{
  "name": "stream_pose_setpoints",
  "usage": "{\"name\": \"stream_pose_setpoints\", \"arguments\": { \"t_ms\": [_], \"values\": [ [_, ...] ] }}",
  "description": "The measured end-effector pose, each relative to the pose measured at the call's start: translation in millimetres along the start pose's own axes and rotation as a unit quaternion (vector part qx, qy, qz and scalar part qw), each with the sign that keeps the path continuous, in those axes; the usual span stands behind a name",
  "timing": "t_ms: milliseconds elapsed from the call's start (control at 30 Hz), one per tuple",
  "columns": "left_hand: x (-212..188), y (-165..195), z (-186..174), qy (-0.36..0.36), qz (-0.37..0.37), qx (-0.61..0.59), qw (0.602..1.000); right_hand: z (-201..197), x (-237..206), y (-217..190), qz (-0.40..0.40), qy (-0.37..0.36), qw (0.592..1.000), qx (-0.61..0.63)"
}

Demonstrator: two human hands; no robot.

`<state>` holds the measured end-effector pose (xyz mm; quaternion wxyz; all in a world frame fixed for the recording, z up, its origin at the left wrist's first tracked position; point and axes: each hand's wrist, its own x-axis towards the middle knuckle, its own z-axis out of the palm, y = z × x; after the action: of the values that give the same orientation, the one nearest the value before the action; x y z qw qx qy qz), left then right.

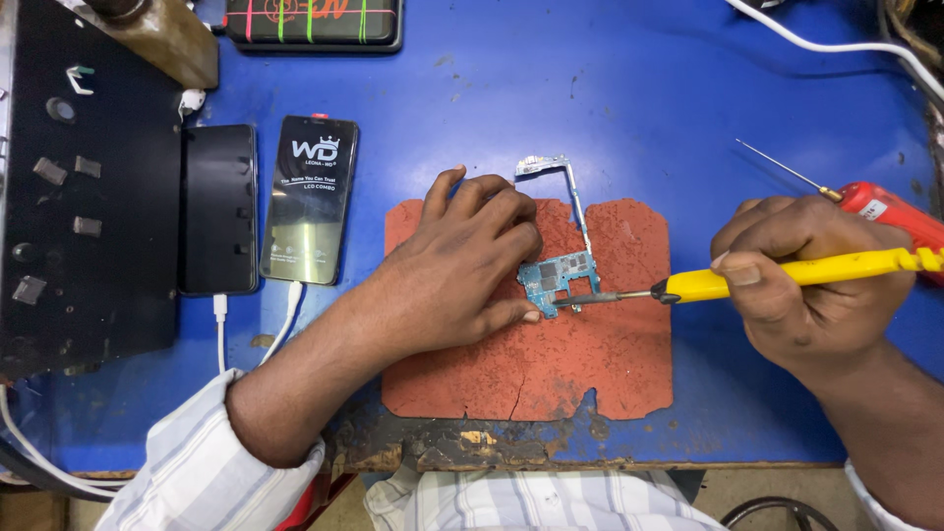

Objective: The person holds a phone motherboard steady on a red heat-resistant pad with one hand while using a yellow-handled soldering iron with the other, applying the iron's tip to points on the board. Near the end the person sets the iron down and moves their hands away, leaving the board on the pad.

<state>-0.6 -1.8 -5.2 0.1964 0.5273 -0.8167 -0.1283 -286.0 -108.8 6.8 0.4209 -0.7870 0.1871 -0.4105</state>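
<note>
Worn blue workbench [639, 98], possibly chipped edge

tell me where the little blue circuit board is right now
In the head view, the blue circuit board lies centre on the red mat, pinned by the left hand.
</note>
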Motion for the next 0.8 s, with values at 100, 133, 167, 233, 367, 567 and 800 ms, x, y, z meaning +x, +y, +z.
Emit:
{"name": "stream_pose_setpoints", "arguments": {
  "t_ms": [100,133,167,233,367,567,800],
  "values": [
    [0.1,-0.2,-0.2,0.001,0.000,-0.002,1.000,0.1,0.3,0.9,0.001,0.003,1.000,0.003],
    [0.0,-0.1,-0.1,0.002,0.000,-0.001,1.000,0.2,0.3,1.0,0.000,0.003,1.000,0.001],
    [0.2,0.0,-0.1,0.002,0.000,-0.001,1.000,0.0,0.5,1.0,0.001,0.003,1.000,-0.001],
    [0.2,0.1,-0.1,0.002,-0.001,-0.001,1.000,-0.5,0.7,0.7,0.007,0.005,1.000,-0.007],
    [0.4,0.4,-0.3,0.003,0.001,0.002,1.000,0.2,0.8,0.4,-0.002,0.002,1.000,-0.005],
    [0.4,-0.2,-0.2,-0.001,-0.001,0.001,1.000,0.1,2.0,0.3,-0.005,-0.001,1.000,-0.005],
    [0.1,-0.3,0.6,0.005,0.000,-0.003,1.000,0.1,1.6,-1.5,0.002,0.000,1.000,-0.010]
  ]
}}
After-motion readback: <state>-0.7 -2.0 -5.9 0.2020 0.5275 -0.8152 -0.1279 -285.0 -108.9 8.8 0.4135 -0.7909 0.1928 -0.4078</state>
